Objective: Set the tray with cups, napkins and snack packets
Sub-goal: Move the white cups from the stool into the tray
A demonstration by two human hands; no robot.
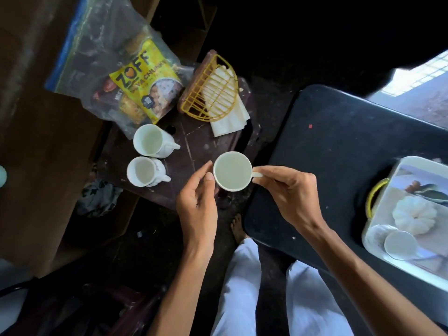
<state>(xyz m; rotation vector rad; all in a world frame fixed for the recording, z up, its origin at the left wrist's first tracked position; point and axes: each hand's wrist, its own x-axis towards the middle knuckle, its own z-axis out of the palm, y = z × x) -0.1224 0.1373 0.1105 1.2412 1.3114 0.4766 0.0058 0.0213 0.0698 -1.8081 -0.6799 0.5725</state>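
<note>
My right hand (286,190) pinches the handle of a white cup (232,171), held in the air over the near edge of a dark brown stool (194,151). My left hand (197,202) is at the cup's left side, thumb near its rim, fingers apart and holding nothing. Two more white cups (148,141) (142,171) stand on the stool's left side. A yellow wire holder (211,89) with white napkins (229,122) lies at the stool's back. A clear bag of snack packets (135,81) lies at the back left. The white tray (417,214) at far right carries one cup (400,244).
The tray rests on a black table (327,146) to the right of the stool. It has a yellow handle (373,197) and a pumpkin picture. A brown wooden surface (36,141) fills the left. My legs in pale trousers (244,287) and a bare foot (237,226) are below.
</note>
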